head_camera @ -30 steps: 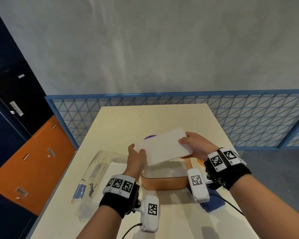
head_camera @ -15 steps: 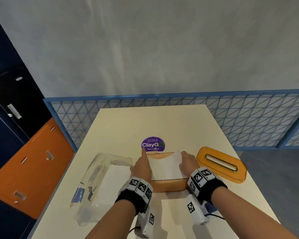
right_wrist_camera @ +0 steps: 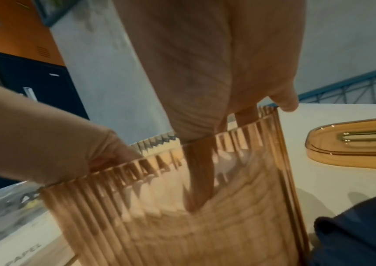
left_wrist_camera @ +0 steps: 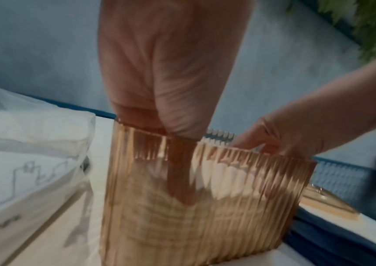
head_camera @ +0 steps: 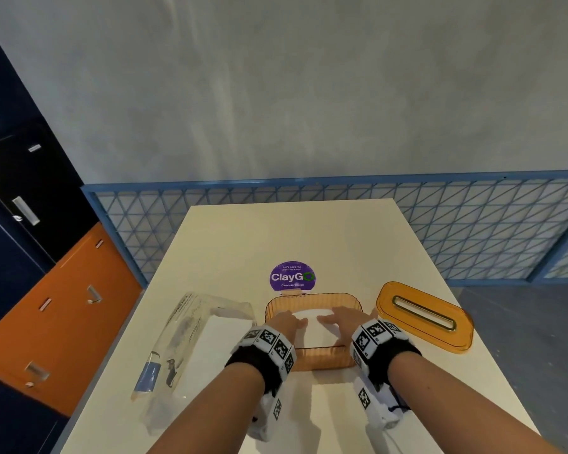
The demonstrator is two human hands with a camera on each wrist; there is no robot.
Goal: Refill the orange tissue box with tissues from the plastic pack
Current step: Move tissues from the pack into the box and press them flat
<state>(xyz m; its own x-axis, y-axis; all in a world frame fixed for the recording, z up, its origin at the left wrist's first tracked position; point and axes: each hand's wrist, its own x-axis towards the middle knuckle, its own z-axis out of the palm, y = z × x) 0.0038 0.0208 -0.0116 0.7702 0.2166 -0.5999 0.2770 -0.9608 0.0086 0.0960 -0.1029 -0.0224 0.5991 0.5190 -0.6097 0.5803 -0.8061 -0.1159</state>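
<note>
The pale tabletop point(head_camera: 309, 231) fills the lower centre of the head view, running up toward a blue lattice railing point(head_camera: 473, 224) across the middle of the frame, with orange and dark blue cabinets point(head_camera: 63, 306) at the left edge. On the tabletop at lower left lies the plastic pack point(head_camera: 191, 335), clear and crumpled, with white tissues showing through it. Just right of the pack, at the lower centre, stands the orange tissue box point(head_camera: 312, 358), ribbed and see-through, open at the top, with a white stack of tissues point(head_camera: 312, 326) inside it. To the right of the box, apart from it, the orange lid point(head_camera: 423, 316) lies flat with its slot facing up. Above the box in the frame, a round purple sticker point(head_camera: 292, 276) reads "ClayGo". A dark blue cloth point(right_wrist_camera: 353, 234) sits at the lower right of the right wrist view, beside the box.

Both hands reach down into the open box. The left hand point(head_camera: 284, 322) is on the left part of the stack, the right hand point(head_camera: 343, 319) on the right part, fingers stretched out and lying on the tissues. Through the ribbed wall, the wrist views show a finger point(left_wrist_camera: 182, 180) of each hand pointing down onto the stack; neither hand is seen curled round anything.
</note>
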